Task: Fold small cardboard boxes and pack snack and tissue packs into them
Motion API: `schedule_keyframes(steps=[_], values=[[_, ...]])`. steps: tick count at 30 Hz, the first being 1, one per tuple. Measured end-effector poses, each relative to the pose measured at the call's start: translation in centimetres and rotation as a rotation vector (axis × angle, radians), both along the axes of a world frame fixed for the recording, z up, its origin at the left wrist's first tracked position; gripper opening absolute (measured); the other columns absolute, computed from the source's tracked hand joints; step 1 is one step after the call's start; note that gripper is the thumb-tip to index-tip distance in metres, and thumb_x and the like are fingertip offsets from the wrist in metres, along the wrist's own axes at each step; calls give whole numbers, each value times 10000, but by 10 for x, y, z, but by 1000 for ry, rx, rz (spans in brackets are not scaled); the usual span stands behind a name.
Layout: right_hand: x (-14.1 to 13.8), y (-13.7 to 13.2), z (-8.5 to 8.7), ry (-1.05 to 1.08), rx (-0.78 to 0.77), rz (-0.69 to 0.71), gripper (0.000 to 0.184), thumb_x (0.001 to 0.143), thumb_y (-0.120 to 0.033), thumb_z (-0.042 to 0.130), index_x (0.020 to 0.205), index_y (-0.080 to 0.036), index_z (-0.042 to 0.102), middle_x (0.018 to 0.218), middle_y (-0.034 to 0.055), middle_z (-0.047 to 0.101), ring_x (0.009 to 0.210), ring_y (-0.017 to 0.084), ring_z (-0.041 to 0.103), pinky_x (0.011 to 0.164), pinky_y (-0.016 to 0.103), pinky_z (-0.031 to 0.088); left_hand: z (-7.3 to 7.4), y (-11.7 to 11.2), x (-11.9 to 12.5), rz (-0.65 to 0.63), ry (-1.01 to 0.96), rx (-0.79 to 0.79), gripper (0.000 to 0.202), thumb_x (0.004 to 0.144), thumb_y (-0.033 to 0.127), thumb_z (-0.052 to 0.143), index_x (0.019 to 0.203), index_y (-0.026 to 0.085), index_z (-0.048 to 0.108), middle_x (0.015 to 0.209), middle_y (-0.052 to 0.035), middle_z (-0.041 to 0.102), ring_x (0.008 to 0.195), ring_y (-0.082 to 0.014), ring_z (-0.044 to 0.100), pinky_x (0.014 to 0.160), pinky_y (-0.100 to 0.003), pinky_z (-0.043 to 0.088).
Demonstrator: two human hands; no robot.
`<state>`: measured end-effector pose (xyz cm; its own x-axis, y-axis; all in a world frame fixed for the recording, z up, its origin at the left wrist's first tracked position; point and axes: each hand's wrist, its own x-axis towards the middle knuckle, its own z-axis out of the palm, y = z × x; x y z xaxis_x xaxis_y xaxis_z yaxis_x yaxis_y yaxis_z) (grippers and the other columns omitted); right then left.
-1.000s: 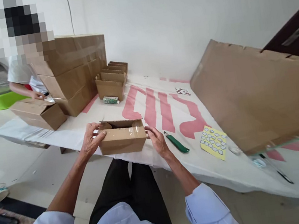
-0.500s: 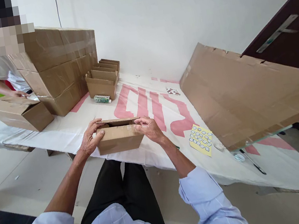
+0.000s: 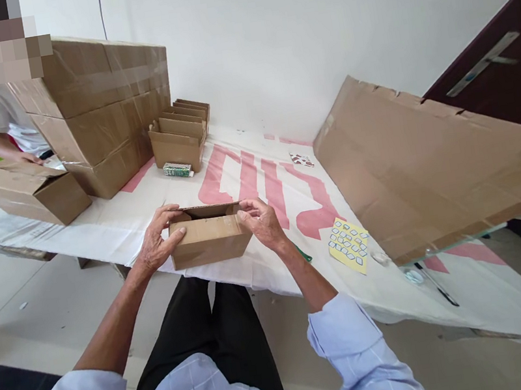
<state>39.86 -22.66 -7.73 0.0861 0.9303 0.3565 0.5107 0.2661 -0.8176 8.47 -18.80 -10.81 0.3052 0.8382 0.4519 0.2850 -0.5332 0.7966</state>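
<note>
A small brown cardboard box [image 3: 208, 239] stands at the near edge of the white-and-red covered table [image 3: 258, 182], its top open. My left hand [image 3: 156, 241] grips the box's left end, thumb on the front face and fingers curled over the top edge. My right hand [image 3: 261, 221] holds the right end, fingers hooked over the top rim at the flap. What lies inside the box is hidden.
A yellow sticker sheet [image 3: 348, 245] and a green-handled cutter [image 3: 303, 254] lie right of the box. A big cardboard sheet [image 3: 423, 162] leans at right. Stacked large cartons [image 3: 98, 108], small open boxes [image 3: 180, 138] and another person [image 3: 2, 124] with a carton [image 3: 27, 192] are at back left.
My right hand moved from the box's right side up onto its top rim. The box stayed in place; the view shifted slightly left.
</note>
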Motion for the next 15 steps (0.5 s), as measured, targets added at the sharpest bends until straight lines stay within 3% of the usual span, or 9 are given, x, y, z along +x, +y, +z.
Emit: schedule_keyframes(steps=[6, 15], values=[[11, 11, -1, -113, -103, 16, 415, 782, -457, 864, 1113, -210, 823, 1181, 96, 756, 1100, 279, 704, 986, 440, 577, 0, 1, 0, -1, 1, -33, 539, 913, 563, 698, 1347, 251, 633, 1599, -136, 562, 1477, -378, 553, 1075, -479, 580], [7, 17, 4, -70, -60, 88, 150, 821, -377, 764, 862, -243, 819, 945, 46, 785, 926, 235, 690, 877, 390, 560, 2, 1, -1, -24, 5, -88, 591, 898, 585, 717, 1389, 276, 603, 1637, -131, 521, 1519, -402, 514, 1104, -516, 574]])
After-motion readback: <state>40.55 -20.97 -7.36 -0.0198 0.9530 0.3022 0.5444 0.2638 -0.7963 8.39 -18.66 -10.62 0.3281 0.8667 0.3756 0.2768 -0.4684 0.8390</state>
